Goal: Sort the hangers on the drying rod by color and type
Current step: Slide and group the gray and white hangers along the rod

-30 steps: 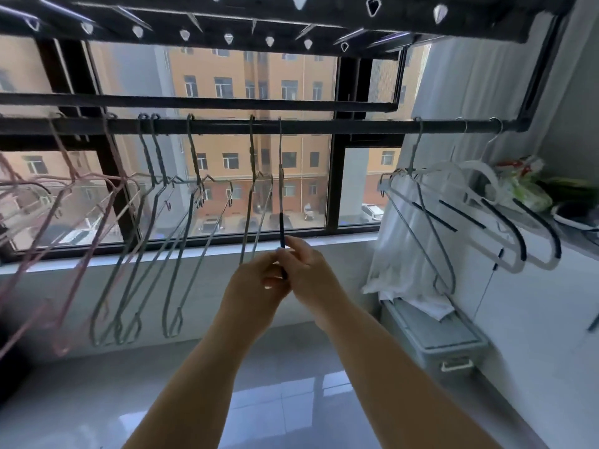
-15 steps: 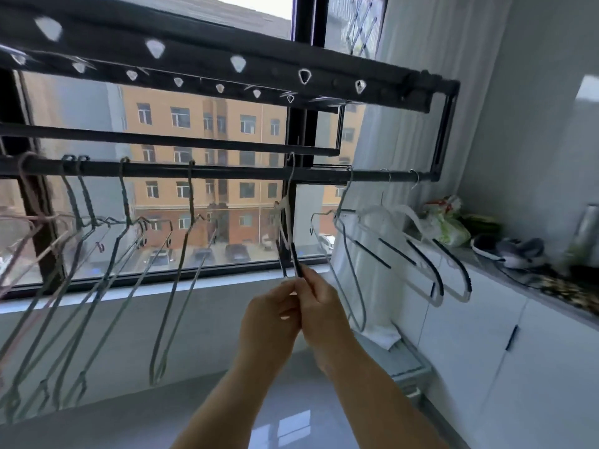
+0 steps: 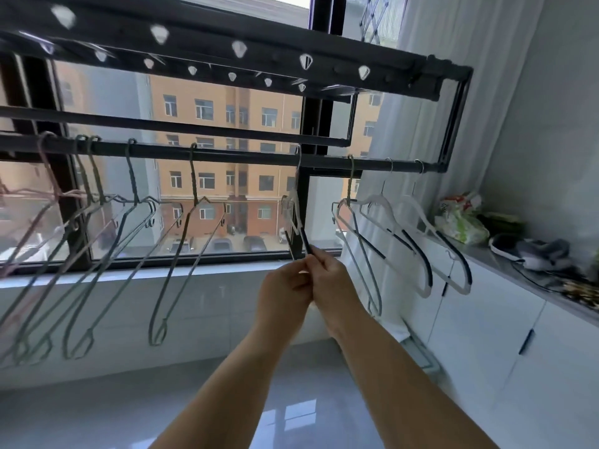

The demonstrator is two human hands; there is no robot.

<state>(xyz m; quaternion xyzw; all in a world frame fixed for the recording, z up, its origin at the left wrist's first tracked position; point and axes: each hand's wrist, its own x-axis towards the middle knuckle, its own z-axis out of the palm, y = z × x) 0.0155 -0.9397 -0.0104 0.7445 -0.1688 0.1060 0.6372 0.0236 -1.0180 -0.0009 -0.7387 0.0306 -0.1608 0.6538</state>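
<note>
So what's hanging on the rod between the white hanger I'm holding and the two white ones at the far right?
One grey wire hanger, seen in the head view, hooked on the rod.

White black-tipped hanger (image 3: 294, 210) hangs edge-on from the drying rod (image 3: 227, 156), between grey wire hangers (image 3: 181, 251) and white hangers (image 3: 418, 241).

Hangers on rod (image 3: 227, 156) — wire ones (image 3: 181, 251) left, plastic ones (image 3: 418, 241) right, counter (image 3: 531, 273) far right.
</note>
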